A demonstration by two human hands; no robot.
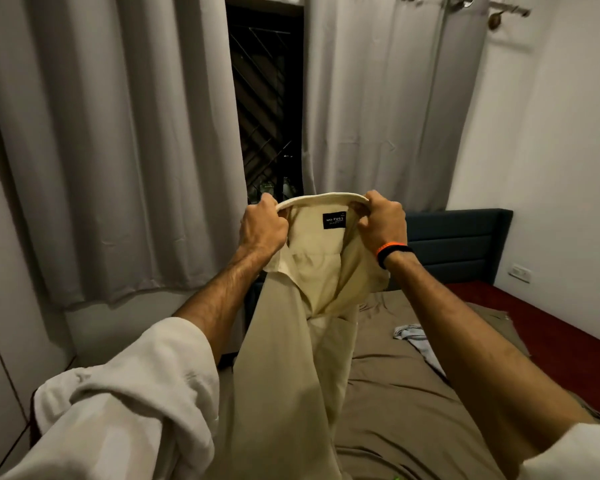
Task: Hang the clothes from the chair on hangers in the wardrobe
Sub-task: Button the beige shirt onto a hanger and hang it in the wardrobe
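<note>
A cream shirt [302, 323] with a black neck label hangs in front of me, held up by its collar over the bed. My left hand [262, 228] grips the left end of the collar. My right hand [381, 223], with a black and orange band on its wrist, grips the right end. The shirt's body drops down between my forearms toward the bottom of the view. No hanger, chair or wardrobe shows in the head view.
A bed with a brown sheet [402, 403] lies below and to the right, with a small light cloth [416, 337] on it. A dark blue headboard [454, 240] stands behind. Grey curtains [118, 150] flank a dark window [267, 98]. A white wall is at right.
</note>
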